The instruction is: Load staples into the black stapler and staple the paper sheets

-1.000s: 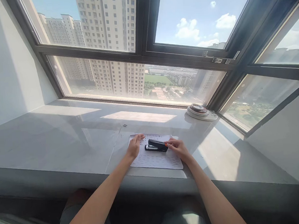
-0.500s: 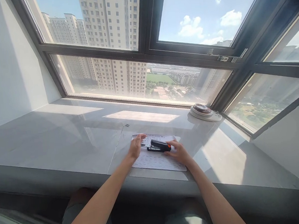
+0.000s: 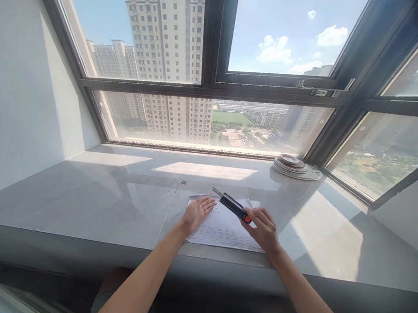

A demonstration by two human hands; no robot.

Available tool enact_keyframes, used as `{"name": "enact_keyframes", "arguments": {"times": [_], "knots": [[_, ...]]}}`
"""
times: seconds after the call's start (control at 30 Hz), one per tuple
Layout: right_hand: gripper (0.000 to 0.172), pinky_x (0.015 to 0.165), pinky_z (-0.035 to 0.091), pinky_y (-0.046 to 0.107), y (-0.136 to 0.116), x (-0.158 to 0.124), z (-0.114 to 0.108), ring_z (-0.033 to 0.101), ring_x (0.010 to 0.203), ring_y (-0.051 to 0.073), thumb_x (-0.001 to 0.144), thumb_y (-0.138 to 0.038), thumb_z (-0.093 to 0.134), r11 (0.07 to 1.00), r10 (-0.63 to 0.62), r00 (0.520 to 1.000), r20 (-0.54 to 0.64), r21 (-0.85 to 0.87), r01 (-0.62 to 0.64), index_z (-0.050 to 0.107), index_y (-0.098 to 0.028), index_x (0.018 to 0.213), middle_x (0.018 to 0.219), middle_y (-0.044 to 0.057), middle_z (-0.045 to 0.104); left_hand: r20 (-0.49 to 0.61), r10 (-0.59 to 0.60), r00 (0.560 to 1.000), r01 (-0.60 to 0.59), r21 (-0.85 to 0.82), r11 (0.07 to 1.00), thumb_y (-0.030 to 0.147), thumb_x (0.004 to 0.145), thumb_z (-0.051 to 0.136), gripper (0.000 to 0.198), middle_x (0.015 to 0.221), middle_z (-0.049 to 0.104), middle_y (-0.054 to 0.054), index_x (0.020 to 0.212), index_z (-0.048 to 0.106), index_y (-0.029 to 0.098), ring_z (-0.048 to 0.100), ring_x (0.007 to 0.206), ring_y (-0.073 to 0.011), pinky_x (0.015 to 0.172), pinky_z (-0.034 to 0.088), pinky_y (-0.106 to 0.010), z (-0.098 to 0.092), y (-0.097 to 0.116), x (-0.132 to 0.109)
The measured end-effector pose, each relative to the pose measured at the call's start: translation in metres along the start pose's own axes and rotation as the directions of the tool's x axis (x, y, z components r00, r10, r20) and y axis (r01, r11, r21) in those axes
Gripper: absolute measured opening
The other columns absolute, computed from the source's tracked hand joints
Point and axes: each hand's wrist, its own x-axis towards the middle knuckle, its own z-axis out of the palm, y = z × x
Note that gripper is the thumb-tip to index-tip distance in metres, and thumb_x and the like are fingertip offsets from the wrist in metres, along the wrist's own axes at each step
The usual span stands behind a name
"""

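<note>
A printed sheet of paper [image 3: 223, 232] lies flat on the grey window ledge [image 3: 90, 203] in front of me. My left hand [image 3: 196, 212] rests palm down on the sheet's left part, fingers spread. My right hand [image 3: 263, 228] grips the orange rear end of a black stapler [image 3: 234, 205] and holds it tilted above the paper, its metal nose pointing up and to the left.
A stack of round coasters or plates [image 3: 295, 166] sits at the ledge's far right corner by the window frame [image 3: 222, 86]. Two small dark bits [image 3: 184, 182] lie on the ledge beyond the paper. My knees show below the ledge edge.
The stapler was lying flat on the paper; my right hand has lifted it and swung it to a diagonal. My left hand has flattened onto the sheet. The view shifted slightly down.
</note>
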Motion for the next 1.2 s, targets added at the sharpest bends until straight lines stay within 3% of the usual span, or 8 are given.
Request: {"name": "enact_keyframes", "arguments": {"times": [0.17,0.27,0.53,0.7,0.87,1.03,1.2], "knots": [[0.043,0.093,0.052,0.044,-0.008,-0.001,0.003,0.067,0.103,0.025,0.1,-0.016,0.055,0.977,-0.173,0.953,0.249,-0.077,0.197,0.06,-0.033,0.139,0.12,0.008,0.073,0.097,-0.082,0.992,0.093,-0.115,0.989,0.049,0.103,0.041,0.047,0.126,0.07,-0.019,0.108,0.071,0.014,0.061,0.129,-0.0314,0.118,0.044,-0.05,-0.002,0.003,0.004],[0.044,0.098,0.048,0.043,-0.011,-0.003,0.003,0.065,0.107,0.024,0.102,-0.015,0.053,0.968,-0.185,0.947,0.262,-0.119,0.222,0.061,-0.036,0.14,0.124,0.006,0.072,0.087,-0.09,0.992,0.104,-0.164,0.981,0.039,0.103,0.045,0.037,0.127,0.07,-0.017,0.102,0.073,0.014,0.06,0.131,-0.0295,0.122,0.04,-0.047,-0.004,0.003,0.005],[0.046,0.096,0.045,0.04,-0.01,-0.008,0.004,0.063,0.103,0.023,0.101,-0.016,0.058,0.978,-0.12,0.965,0.235,-0.136,0.155,0.062,-0.043,0.138,0.118,0.004,0.072,0.055,-0.12,0.991,0.127,-0.143,0.982,0.026,0.098,0.058,0.024,0.129,0.07,-0.016,0.105,0.077,0.011,0.057,0.135,-0.0292,0.123,0.038,-0.045,-0.003,0.005,0.003],[0.045,0.089,0.046,0.042,-0.008,-0.001,0.004,0.061,0.097,0.026,0.098,-0.017,0.059,0.986,-0.078,0.992,0.101,-0.142,0.092,0.061,-0.034,0.139,0.112,0.009,0.071,0.115,-0.159,0.981,0.167,-0.069,0.983,0.018,0.092,0.071,0.024,0.133,0.068,-0.016,0.114,0.075,0.009,0.059,0.131,-0.0273,0.123,0.039,-0.042,-0.001,0.009,-0.001],[0.031,0.084,0.046,0.04,-0.005,0.009,0.007,0.061,0.088,0.025,0.096,-0.026,0.065,0.995,0.057,0.998,-0.033,-0.083,-0.06,0.066,-0.028,0.127,0.097,0.007,0.07,0.026,-0.148,0.989,0.151,-0.191,0.97,0.009,0.082,0.08,0.036,0.127,0.07,-0.014,0.117,0.074,0.012,0.066,0.119,-0.0209,0.112,0.048,-0.03,-0.008,0.013,-0.003],[0.022,0.087,0.044,0.039,-0.006,0.016,0.006,0.062,0.085,0.023,0.094,-0.035,0.069,0.99,0.136,0.989,0.06,0.026,-0.138,0.069,-0.023,0.112,0.091,0.005,0.069,-0.084,-0.018,0.996,-0.01,-0.325,0.946,0.0,0.074,0.082,0.032,0.107,0.075,-0.006,0.102,0.076,0.014,0.07,0.102,-0.012,0.095,0.053,-0.018,-0.012,0.011,0.001],[0.025,0.086,0.042,0.038,-0.003,0.017,0.005,0.065,0.085,0.023,0.091,-0.042,0.07,0.966,0.219,0.951,0.217,0.089,-0.243,0.071,-0.022,0.106,0.091,0.005,0.071,-0.058,0.031,0.998,-0.051,-0.386,0.921,-0.002,0.071,0.083,0.033,0.105,0.074,-0.003,0.097,0.076,0.016,0.069,0.103,-0.0115,0.095,0.052,-0.019,-0.011,0.011,0.001]]}}
